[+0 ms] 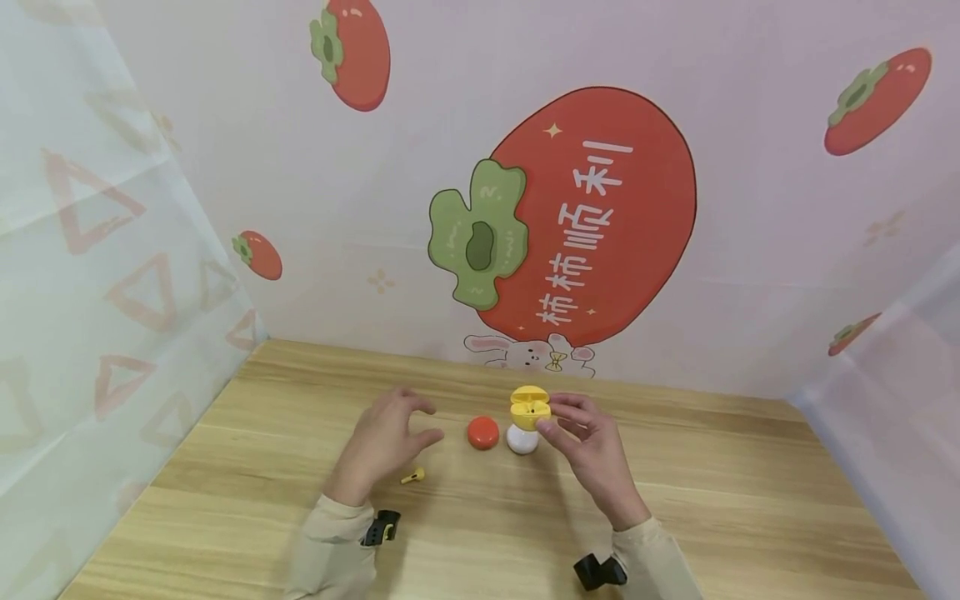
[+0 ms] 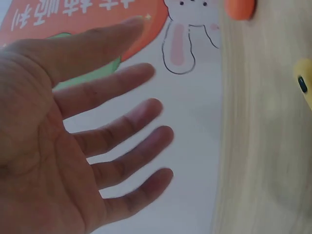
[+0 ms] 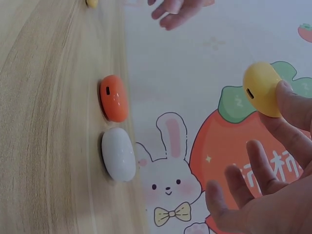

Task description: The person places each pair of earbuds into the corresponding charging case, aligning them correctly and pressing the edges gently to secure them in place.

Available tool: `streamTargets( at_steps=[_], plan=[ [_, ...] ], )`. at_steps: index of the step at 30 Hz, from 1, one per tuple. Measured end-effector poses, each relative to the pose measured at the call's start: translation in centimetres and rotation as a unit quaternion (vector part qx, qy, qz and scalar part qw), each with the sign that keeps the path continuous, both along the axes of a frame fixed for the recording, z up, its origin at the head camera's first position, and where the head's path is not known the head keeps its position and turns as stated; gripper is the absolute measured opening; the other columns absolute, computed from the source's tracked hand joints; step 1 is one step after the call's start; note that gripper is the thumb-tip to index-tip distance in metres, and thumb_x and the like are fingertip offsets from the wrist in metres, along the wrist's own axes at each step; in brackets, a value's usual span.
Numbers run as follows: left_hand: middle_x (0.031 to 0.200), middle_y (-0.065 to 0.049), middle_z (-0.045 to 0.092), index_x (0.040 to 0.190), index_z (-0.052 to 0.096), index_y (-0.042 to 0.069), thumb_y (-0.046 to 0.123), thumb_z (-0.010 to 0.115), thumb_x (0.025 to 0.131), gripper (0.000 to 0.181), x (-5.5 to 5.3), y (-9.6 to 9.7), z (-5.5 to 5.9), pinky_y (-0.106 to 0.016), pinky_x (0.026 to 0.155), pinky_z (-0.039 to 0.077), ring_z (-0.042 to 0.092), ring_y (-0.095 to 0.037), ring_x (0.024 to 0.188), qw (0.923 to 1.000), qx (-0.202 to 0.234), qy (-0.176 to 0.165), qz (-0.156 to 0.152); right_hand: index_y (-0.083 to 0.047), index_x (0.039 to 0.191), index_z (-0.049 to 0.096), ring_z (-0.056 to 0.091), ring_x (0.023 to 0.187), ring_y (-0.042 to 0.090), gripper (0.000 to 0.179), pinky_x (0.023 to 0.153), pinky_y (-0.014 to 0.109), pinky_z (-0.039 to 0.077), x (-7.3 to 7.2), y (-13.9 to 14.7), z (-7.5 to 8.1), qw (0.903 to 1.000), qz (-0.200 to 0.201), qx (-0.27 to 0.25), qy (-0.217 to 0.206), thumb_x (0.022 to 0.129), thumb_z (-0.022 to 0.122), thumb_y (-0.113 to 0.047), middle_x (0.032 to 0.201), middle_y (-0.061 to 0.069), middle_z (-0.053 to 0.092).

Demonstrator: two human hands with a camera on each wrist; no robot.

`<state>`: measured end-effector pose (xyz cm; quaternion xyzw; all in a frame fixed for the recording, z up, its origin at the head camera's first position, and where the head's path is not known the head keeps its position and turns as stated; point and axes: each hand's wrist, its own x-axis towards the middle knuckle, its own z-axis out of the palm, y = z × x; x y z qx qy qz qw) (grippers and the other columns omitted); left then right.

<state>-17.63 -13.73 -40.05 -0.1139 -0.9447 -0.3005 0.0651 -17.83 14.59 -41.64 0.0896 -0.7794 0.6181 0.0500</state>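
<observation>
A yellow earbud case [image 1: 530, 419] with its lid up is pinched between the thumb and fingers of my right hand [image 1: 596, 454], raised over the table. In the right wrist view the underside of the yellow case [image 3: 262, 88] shows a dark port slot. My left hand [image 1: 382, 437] is above the table at the left, fingers spread and holding nothing, as the left wrist view of the hand [image 2: 63, 141] also shows. On the wood below it lies a yellow earbud [image 1: 413, 476]. Between my hands sit a red-orange case [image 1: 483, 432] and a white case [image 1: 522, 440], both closed.
The wooden table [image 1: 712, 500] runs back to a printed backdrop [image 1: 360, 208] with persimmons and a rabbit. Cloth side walls [image 1: 90, 250] stand at left and right. Black camera mounts [image 1: 600, 572] are strapped at both wrists.
</observation>
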Motion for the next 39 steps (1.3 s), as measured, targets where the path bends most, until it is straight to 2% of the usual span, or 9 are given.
streamTargets(
  at_steps=[4,7,14,19,25,32,39],
  plan=[
    [0.109,-0.012,0.069,0.1,0.077,0.004,0.02,0.088,0.08,0.028,0.0,-0.3,-0.5,-0.055,0.084,0.05,0.064,-0.034,0.103,0.9983,-0.053,-0.022,0.012,0.002,0.113,0.075,0.052,0.123,0.027,0.03,0.109,0.054,0.041,0.1,0.0,0.0,1.0,0.001,0.003,0.002,0.09,0.079,-0.016,0.127,0.013,0.059],
    [0.108,-0.011,0.069,0.097,0.077,0.005,0.02,0.089,0.077,0.028,0.0,-0.4,-0.9,-0.056,0.085,0.048,0.062,-0.034,0.104,0.9959,-0.076,-0.046,0.017,0.001,0.113,0.076,0.053,0.123,0.027,0.03,0.109,0.054,0.041,0.0,0.0,0.0,1.0,0.004,0.004,0.004,0.09,0.08,-0.017,0.127,0.012,0.059],
    [0.097,-0.006,0.071,0.091,0.076,0.007,0.014,0.094,0.068,0.03,-0.2,-0.3,-1.7,-0.056,0.084,0.048,0.065,-0.03,0.092,0.9908,-0.099,-0.092,0.012,0.001,0.112,0.076,0.053,0.123,0.028,0.029,0.108,0.054,0.042,-0.1,0.1,-0.2,0.9999,0.007,0.012,0.003,0.089,0.08,-0.017,0.126,0.012,0.06],
    [0.094,-0.003,0.071,0.089,0.074,0.006,0.003,0.091,0.067,0.028,-0.4,-0.1,-2.3,-0.058,0.088,0.046,0.064,-0.024,0.088,0.9865,-0.102,-0.127,0.013,0.0,0.114,0.076,0.054,0.123,0.027,0.03,0.106,0.051,0.045,-0.2,0.1,-0.2,0.9998,0.006,0.017,-0.003,0.089,0.08,-0.017,0.126,0.01,0.059],
    [0.082,0.001,0.064,0.077,0.068,0.01,-0.009,0.081,0.064,0.026,-0.4,0.1,-2.6,-0.057,0.085,0.045,0.054,-0.019,0.075,0.985,-0.111,-0.132,0.008,0.0,0.116,0.075,0.054,0.123,0.029,0.032,0.105,0.05,0.046,0.0,0.0,-0.1,0.9998,0.008,0.016,-0.004,0.089,0.08,-0.017,0.127,0.012,0.059],
    [0.091,-0.003,0.071,0.085,0.074,0.01,-0.014,0.075,0.067,0.029,-0.4,0.3,-3.1,-0.061,0.088,0.045,0.058,-0.019,0.079,0.9837,-0.117,-0.137,0.004,0.0,0.116,0.075,0.055,0.123,0.028,0.032,0.104,0.047,0.047,0.0,0.0,0.0,0.9998,0.009,0.019,-0.006,0.089,0.08,-0.017,0.126,0.011,0.06],
    [0.091,-0.004,0.073,0.085,0.075,0.009,-0.014,0.074,0.071,0.027,-0.4,0.4,-3.2,-0.063,0.089,0.045,0.063,-0.022,0.083,0.9849,-0.119,-0.126,0.002,0.0,0.116,0.075,0.055,0.123,0.028,0.033,0.105,0.047,0.047,0.0,0.0,0.0,0.9998,0.008,0.02,-0.004,0.09,0.08,-0.018,0.127,0.012,0.059]
  ],
)
